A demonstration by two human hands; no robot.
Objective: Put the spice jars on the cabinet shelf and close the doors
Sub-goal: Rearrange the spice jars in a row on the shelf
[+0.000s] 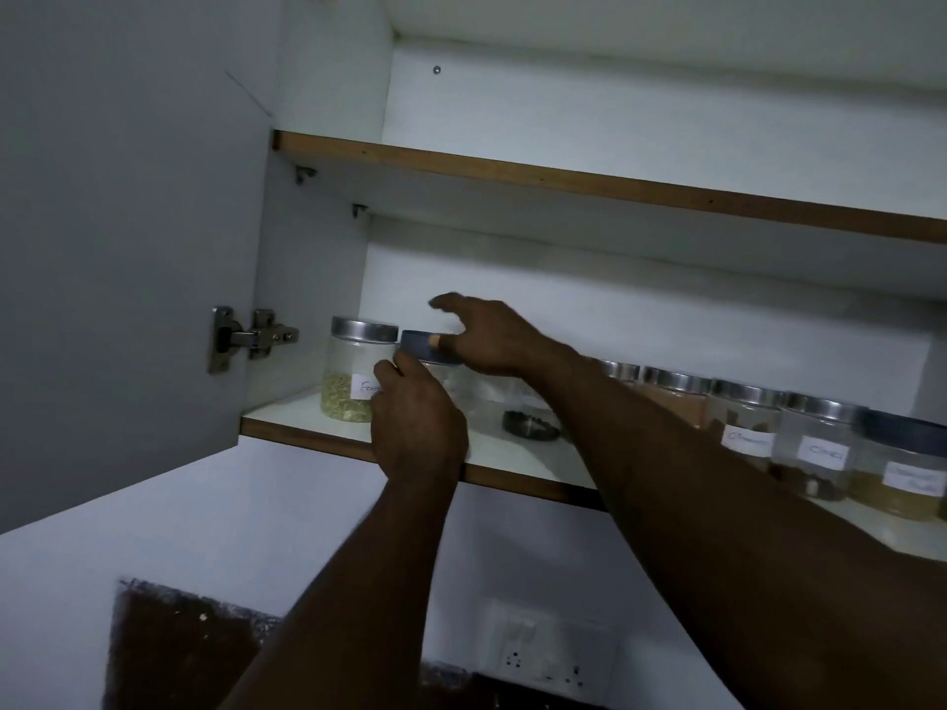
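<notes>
The left hand (417, 427) and right hand (492, 340) are bare, both forearms uncovered to the frame's edge.

A clear jar with a dark blue lid (428, 346) is on the white cabinet shelf (287, 413), just beside a silver-lidded seed jar (353, 374).

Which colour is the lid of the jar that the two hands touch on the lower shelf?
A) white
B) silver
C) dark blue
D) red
C: the jar that the left hand grips has a dark blue lid, and the right hand rests its thumb on it; the seed jar beside it has a silver one.
</notes>
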